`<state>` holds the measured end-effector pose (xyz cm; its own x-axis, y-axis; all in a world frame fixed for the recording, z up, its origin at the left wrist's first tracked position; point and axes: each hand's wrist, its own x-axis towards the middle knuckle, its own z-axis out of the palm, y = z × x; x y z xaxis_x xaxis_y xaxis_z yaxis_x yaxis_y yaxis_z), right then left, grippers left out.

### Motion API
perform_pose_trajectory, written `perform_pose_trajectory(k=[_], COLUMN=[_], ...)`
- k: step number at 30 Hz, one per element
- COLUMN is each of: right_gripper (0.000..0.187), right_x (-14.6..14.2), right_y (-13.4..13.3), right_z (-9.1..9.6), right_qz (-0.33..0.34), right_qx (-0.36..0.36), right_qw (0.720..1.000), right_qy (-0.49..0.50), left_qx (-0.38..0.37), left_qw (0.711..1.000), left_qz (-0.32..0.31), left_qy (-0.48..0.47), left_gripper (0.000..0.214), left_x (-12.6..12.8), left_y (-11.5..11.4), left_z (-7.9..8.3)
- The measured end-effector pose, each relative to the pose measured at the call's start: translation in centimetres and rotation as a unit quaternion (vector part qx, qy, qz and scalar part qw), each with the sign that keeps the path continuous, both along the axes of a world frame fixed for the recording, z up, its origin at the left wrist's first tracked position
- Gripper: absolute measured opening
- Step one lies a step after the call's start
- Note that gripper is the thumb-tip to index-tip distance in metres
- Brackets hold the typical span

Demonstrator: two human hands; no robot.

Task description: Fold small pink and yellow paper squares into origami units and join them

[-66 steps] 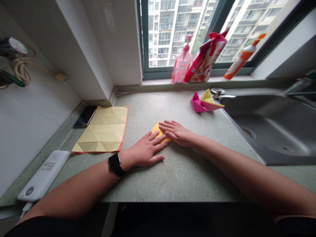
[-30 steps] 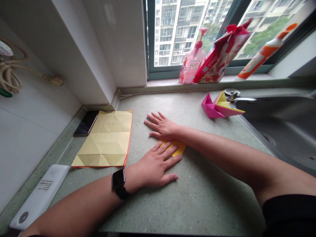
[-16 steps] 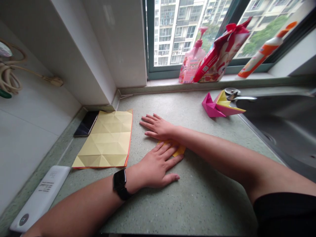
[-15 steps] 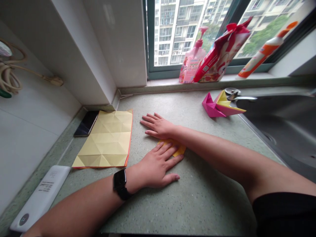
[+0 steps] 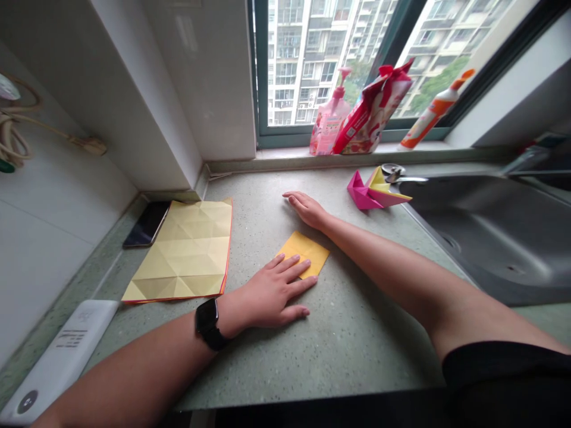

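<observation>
On speckled green stone countertop (image 5: pixel 352 362), small orange-yellow paper rectangle (image 5: pixel 307 252) lies flat between hands. Left hand (image 5: pixel 272 290): fingers apart, tips resting on paper. Right hand (image 5: pixel 307 210): fingers together, flat on counter, not touching paper. Rectangle shows no shaped folds yet. Large creased yellow paper sheet (image 5: pixel 181 252) lies open at left; pink-and-yellow origami figure (image 5: pixel 368 193) stands finished near steel sink (image 5: pixel 486 244).

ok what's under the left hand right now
The left hand rests on the speckled green countertop, its fingertips over a corner of the folded orange-yellow paper. The paper's covered corner can't be seen.
</observation>
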<state>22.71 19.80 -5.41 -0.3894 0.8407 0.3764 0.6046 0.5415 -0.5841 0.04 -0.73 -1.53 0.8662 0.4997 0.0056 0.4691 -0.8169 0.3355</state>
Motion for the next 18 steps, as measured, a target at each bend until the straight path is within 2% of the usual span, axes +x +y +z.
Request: perform_pose_trajectory(k=[4,7,10,14,18], right_gripper=[0.064,0.059,0.051,0.037,0.026], right_x=[2.7,4.4,5.5,6.0,5.4], right_y=[-4.3,-7.4,-10.0,-12.3,-13.7], right_z=[-0.1,0.1,0.8,2.6,4.0], right_qz=[0.011,0.031,0.069,0.151,0.197], right_qx=[0.011,0.02,0.029,0.057,0.076], right_qw=[0.999,0.996,0.994,0.986,0.976], right_qy=[-0.036,-0.08,-0.076,-0.048,-0.059], left_qx=[0.019,0.037,0.045,0.044,0.042], left_qw=[0.999,0.996,0.991,0.986,0.98], left_qz=[-0.008,0.009,0.028,0.047,0.064], left_qy=[-0.034,-0.08,-0.12,-0.153,-0.184], left_gripper=[0.052,0.038,0.031,0.022,0.018], left_x=[-0.3,-0.3,-0.4,-0.5,-0.6], left_y=[0.0,0.1,0.4,0.9,1.2], left_z=[0.2,0.1,0.0,0.2,0.3])
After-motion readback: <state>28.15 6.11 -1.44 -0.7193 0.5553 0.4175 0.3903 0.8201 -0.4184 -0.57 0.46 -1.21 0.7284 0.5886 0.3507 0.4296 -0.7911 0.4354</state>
